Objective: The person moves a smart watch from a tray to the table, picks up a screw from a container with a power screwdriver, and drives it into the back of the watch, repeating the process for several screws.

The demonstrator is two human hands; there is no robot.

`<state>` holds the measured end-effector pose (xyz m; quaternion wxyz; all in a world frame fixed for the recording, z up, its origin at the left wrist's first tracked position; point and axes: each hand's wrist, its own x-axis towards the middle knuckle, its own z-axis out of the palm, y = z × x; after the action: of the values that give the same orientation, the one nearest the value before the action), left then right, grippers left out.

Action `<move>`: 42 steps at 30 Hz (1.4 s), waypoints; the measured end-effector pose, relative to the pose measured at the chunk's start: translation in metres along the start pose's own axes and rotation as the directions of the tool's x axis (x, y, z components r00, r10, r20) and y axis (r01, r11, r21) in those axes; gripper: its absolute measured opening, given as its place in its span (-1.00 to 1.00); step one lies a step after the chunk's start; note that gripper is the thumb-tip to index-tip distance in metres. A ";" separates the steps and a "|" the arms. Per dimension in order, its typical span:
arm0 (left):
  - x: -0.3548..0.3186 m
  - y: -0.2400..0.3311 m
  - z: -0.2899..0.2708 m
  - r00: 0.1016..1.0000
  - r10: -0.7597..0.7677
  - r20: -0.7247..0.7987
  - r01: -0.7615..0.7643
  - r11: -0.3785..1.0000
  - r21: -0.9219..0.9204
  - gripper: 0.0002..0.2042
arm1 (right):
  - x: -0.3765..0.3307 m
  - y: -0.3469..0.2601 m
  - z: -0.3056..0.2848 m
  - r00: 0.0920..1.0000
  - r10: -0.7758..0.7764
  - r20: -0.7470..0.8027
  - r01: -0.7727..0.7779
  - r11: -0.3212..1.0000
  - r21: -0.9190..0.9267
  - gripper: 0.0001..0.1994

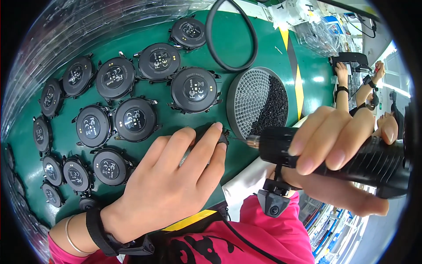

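My left hand (165, 180) is pressed over a dark smartwatch case (201, 130) on the green mat, gripping it with bent fingers that cover most of it. In my right hand (332, 143) is a black electric screwdriver (274, 144), lying nearly level. Its thin bit points left at the edge of the held case; whether it touches is too small to tell. Just beyond the bit stands a round grey dimpled dish (250, 94), its right part filled with tiny black screws (274, 108).
Several smartwatch cases (193, 89) lie back-up across the green mat (165, 116) to the left. A black rubber ring (210, 37) lies behind the dish. Yellow-black tape (299, 90) crosses the mat at right. Clear plastic (110, 13) lines the far-left edge. Another person's hand (341, 72) works farther right.
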<state>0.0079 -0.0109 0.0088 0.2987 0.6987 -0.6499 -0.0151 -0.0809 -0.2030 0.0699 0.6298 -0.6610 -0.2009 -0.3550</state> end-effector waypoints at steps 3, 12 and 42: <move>0.000 0.000 0.000 1.000 0.001 -0.001 -0.001 1.000 -0.005 -0.61 | 0.000 0.000 0.000 1.000 0.015 -0.002 -0.015 1.000 -0.006 -0.21; -0.001 -0.001 0.002 1.000 0.001 -0.023 -0.002 1.000 -0.016 -0.62 | -0.001 0.000 -0.001 0.997 0.073 -0.013 -0.073 0.997 -0.028 -0.20; 0.002 -0.002 -0.001 1.000 0.016 0.024 -0.016 1.000 -0.008 -0.61 | 0.003 -0.001 -0.015 0.993 0.100 0.065 -0.075 0.948 -0.309 -0.07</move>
<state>0.0108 -0.0123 0.0092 0.2938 0.6920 -0.6589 -0.0235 -0.0832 -0.2183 0.0724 0.5266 -0.7725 -0.1388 -0.3268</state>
